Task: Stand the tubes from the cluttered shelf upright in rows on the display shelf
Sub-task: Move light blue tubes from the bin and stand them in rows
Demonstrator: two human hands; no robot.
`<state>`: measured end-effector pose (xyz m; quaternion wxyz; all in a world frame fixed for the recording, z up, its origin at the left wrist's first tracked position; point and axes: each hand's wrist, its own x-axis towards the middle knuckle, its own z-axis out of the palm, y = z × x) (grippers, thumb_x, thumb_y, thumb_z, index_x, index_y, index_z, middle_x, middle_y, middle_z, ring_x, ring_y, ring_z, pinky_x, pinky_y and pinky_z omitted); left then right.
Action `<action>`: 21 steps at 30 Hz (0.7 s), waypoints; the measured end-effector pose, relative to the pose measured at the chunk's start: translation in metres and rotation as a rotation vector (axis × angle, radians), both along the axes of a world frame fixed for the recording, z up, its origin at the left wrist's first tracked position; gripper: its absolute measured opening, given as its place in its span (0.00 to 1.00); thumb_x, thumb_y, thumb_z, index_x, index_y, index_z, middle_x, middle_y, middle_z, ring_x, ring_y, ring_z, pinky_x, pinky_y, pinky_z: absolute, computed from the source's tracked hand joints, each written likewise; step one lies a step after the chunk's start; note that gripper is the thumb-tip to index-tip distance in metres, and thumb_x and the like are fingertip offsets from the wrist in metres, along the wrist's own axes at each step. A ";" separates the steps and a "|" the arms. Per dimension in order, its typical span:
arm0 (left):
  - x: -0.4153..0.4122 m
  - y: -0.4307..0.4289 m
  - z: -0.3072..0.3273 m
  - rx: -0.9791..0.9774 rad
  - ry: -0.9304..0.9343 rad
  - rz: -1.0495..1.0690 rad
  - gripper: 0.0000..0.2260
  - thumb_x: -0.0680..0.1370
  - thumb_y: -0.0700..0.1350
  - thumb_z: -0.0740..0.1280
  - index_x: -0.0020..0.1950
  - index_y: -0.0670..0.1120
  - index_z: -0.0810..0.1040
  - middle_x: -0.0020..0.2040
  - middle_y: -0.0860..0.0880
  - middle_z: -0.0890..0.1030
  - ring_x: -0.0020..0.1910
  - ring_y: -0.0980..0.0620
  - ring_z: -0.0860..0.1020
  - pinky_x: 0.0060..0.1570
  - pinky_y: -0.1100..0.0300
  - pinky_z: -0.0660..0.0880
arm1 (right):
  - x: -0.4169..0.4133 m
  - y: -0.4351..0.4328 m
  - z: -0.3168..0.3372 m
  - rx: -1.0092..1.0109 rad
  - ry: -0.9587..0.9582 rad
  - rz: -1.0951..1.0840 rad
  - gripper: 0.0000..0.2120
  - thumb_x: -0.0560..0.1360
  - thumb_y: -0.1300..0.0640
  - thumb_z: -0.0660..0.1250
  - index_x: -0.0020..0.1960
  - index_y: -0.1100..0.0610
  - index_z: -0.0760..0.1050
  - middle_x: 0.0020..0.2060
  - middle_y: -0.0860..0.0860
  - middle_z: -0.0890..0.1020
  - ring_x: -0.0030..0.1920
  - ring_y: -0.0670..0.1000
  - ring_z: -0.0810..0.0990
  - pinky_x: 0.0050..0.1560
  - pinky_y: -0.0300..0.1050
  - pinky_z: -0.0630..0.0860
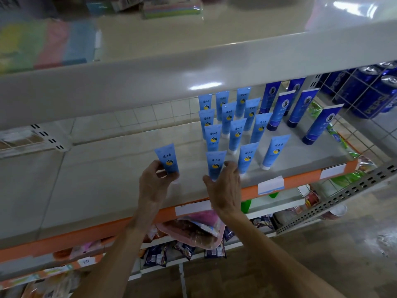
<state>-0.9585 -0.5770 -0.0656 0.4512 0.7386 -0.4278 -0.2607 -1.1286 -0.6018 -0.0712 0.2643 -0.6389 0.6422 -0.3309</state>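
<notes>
Step in hand, by my read: adding to the front row of light-blue plastic tubes w/ yellow logos on the pale grey display shelf w/ orange front edge. Two tubes are being dealt w/ at once.

Left hand: thumb and fingers pinched round the lower end of one light-blue tube, crimped end up, roughly upright. Can't tell if its cap touches the shelf; fingers hide it.

Right hand: fingers loosely curled, thumb spread out to the left, cupping the base of a second light-blue tube at the row's left end. Touching or just off it – can't tell.

Beyond the right fingertips stand the other light-blue tubes in rows, caps down; further right, taller dark-blue tubes.

Next move prob. calls for setting the left-hand tube cap-down just left of the right thumb, in line w/ the front row, then letting go gently so neighbours don't topple.
</notes>
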 end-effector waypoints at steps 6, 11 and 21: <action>0.005 -0.003 -0.004 0.016 0.016 0.010 0.15 0.70 0.39 0.76 0.55 0.44 0.80 0.50 0.50 0.83 0.48 0.52 0.81 0.43 0.67 0.72 | -0.006 -0.016 -0.007 -0.006 0.088 0.041 0.16 0.73 0.57 0.71 0.56 0.58 0.68 0.49 0.54 0.78 0.50 0.53 0.78 0.50 0.44 0.75; 0.001 -0.007 -0.003 0.006 -0.002 0.019 0.15 0.70 0.39 0.75 0.55 0.45 0.79 0.50 0.51 0.82 0.47 0.52 0.80 0.41 0.70 0.71 | -0.005 -0.016 -0.012 -0.049 0.118 0.044 0.15 0.73 0.58 0.70 0.55 0.59 0.68 0.48 0.54 0.78 0.49 0.54 0.79 0.50 0.47 0.78; 0.000 -0.037 -0.006 -0.035 0.023 0.058 0.15 0.70 0.39 0.75 0.55 0.44 0.80 0.50 0.49 0.83 0.49 0.51 0.81 0.45 0.64 0.75 | -0.031 0.043 0.019 0.062 0.085 0.116 0.26 0.74 0.54 0.70 0.68 0.56 0.63 0.62 0.49 0.70 0.63 0.47 0.69 0.63 0.40 0.71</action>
